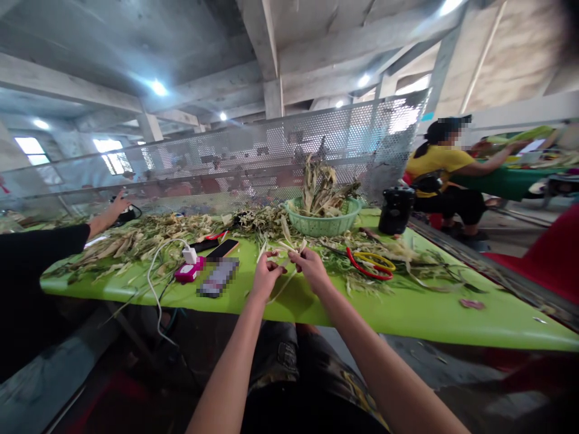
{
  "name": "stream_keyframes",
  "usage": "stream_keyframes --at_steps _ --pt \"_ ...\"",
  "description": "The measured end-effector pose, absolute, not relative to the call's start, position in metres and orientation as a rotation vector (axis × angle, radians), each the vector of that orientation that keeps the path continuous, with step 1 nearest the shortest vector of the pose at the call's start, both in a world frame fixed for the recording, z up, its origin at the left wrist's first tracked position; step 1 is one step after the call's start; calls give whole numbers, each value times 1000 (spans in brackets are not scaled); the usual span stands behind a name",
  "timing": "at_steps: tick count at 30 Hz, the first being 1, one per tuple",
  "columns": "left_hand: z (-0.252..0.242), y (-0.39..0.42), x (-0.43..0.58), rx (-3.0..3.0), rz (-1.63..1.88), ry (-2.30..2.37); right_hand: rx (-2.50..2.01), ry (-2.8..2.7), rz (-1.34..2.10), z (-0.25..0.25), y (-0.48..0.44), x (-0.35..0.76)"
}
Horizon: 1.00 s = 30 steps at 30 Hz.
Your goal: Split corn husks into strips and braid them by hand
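Pale strips of dried husk point(286, 246) run between my two hands above the green tabletop. My left hand point(266, 274) pinches the strips between thumb and fingers. Close beside it, my right hand point(310, 266) is also closed on the husk, thumb and forefinger together. One thin strand hangs below the hands toward the table's front edge. Just behind them stands a green plastic basket point(312, 225) holding a bundle of dry husks point(319, 184). Scissors with red and yellow handles point(371, 264) lie to the right of my right hand.
Loose husks point(140, 241) cover the table's back left. A pink power socket point(189, 270) with a white charger and two phones point(219, 277) lie left of my hands. A black container point(396, 211) stands right. A co-worker's arm point(106, 217) reaches in; another person point(438, 163) sits far right.
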State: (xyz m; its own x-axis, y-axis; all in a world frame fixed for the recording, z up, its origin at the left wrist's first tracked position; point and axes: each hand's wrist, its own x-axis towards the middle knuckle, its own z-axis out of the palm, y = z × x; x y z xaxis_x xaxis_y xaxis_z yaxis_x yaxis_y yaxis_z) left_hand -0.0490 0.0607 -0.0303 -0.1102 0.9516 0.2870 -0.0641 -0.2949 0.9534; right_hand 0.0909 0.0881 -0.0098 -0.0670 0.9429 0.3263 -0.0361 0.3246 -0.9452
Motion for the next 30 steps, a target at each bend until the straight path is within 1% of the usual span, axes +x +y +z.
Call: stream_keyframes --at_steps 3,7,9,11,14,24,30 --pt "-29 60 -49 1345 1572 1138 -939 -1420 962 -14 92 92" --pt "-25 57 -51 1483 1810 1282 -1049 -1608 816 -22 99 93" --pt "-25 57 -51 1586 1781 1315 -1072 -1686 756 -25 101 94" --pt "-25 56 -52 1647 1655 1332 -1072 -1719 725 -26 102 94" --pt "-25 57 -51 1632 1556 1338 -1045 -1711 726 -26 101 94" --pt "-21 54 -50 1559 1623 1287 -984 -1695 760 -18 93 93" --pt "-26 60 -56 1344 1744 1271 -976 -1783 791 -14 90 90"
